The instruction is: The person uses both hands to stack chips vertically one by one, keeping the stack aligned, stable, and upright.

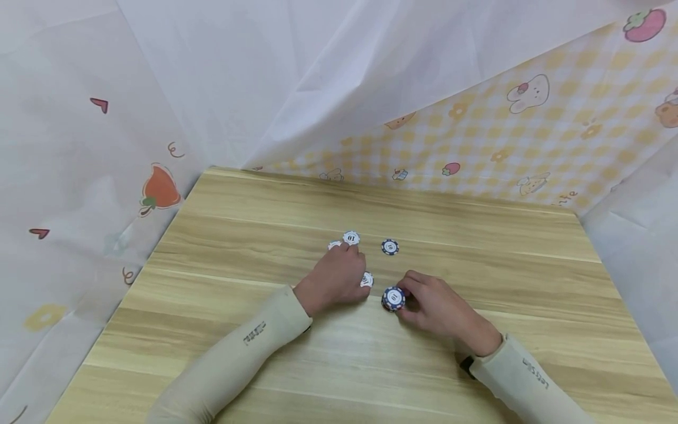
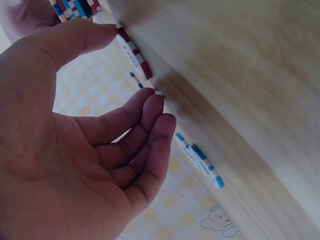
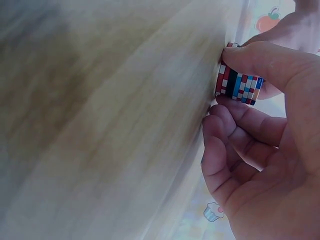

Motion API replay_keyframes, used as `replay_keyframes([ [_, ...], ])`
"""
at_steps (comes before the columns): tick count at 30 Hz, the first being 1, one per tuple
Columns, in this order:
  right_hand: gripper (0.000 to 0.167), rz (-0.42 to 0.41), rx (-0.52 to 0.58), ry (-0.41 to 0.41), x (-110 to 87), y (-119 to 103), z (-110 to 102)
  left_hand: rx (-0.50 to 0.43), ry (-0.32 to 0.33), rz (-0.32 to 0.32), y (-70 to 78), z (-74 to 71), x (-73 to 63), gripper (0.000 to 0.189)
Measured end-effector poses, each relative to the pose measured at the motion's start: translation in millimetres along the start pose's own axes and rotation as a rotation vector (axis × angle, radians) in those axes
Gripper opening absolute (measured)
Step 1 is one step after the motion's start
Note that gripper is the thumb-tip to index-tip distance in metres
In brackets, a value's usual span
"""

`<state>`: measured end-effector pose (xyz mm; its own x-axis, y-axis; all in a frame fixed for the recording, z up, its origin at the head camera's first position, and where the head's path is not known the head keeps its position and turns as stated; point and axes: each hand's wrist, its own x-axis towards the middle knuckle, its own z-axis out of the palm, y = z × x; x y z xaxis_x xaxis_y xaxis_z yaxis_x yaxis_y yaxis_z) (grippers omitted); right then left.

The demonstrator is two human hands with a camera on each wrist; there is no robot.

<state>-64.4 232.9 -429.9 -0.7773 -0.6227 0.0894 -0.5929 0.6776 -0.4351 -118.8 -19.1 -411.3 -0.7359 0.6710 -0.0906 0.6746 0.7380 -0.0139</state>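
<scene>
My right hand (image 1: 436, 306) grips the lower part of a stack of poker chips (image 1: 394, 298) between thumb and fingers. The stack stands on the table with a dark blue-and-white chip marked 10 on top; red, black and light blue edges show below in the right wrist view. To its left, my left hand (image 1: 339, 277) bends over a red-edged white poker chip (image 2: 134, 54). The thumb tip is at one edge of this chip, and the curled fingertips (image 2: 145, 94) are close by its other edge. That chip lies nearly flat at the tabletop.
Two light-blue-edged white chips (image 1: 351, 237) lie just beyond my left fingers, one partly hidden by the hand. A dark blue-and-white chip (image 1: 389, 247) lies alone behind the stack. The wooden table (image 1: 254, 218) meets hanging printed cloth (image 1: 477, 147) at its back edge.
</scene>
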Motion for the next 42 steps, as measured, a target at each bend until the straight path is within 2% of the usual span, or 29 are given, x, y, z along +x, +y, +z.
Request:
replay_keyframes([
  [13, 0.026, -0.002, -0.007, 0.001, -0.3, 0.5, 0.8, 0.010, 0.024, 0.025, 5.2, 0.7, -2.9, 0.038],
  [24, 0.025, -0.018, 0.000, 0.011, -0.1, 1.8, 1.6, 0.055, 0.064, 0.064, 8.0, 5.0, -1.9, 0.038],
  [31, 0.024, -0.019, -0.002, 0.015, -0.2, 0.2, 0.6, 0.038, 0.038, 0.065, 7.4, 5.3, -2.8, 0.040],
  [42, 0.025, 0.007, -0.004, 0.006, -0.6, -2.1, -1.2, 0.037, 0.058, 0.081, 6.9, 6.3, -4.6, 0.041],
])
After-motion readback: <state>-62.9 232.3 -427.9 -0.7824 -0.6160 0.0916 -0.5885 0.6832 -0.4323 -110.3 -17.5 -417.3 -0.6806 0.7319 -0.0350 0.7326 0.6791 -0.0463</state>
